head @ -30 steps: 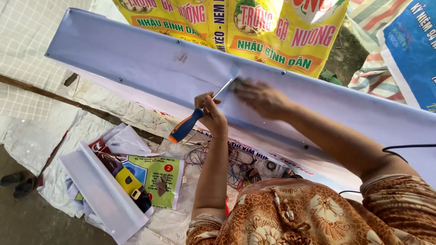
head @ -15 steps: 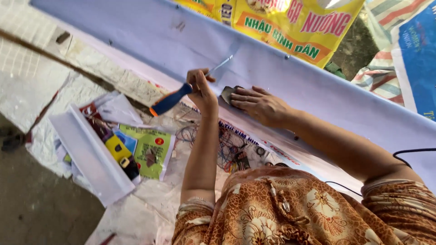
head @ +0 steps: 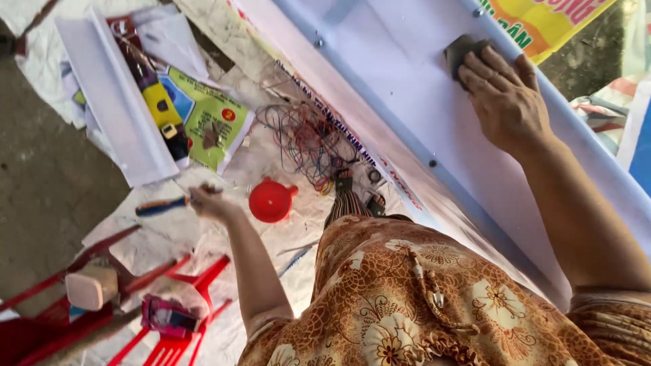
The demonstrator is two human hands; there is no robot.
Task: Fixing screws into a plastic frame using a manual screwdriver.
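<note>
The left hand [head: 211, 200] is curled around the end of a screwdriver [head: 163, 205] with a blue and orange handle, which lies nearly flat over the paper-covered floor [head: 41, 190], just left of the red funnel [head: 271, 200]. The right hand [head: 505, 102] lies flat, fingers spread, on a dark pad [head: 462, 53] pressed against the long white panel [head: 407, 88], up and well right of the funnel. Between funnel and panel sits a tangle of thin wires [head: 305, 139]; a yellow tool [head: 163, 112] lies on printed sheets above and left of the funnel, and a red plastic stool [head: 183, 332] stands below it.
</note>
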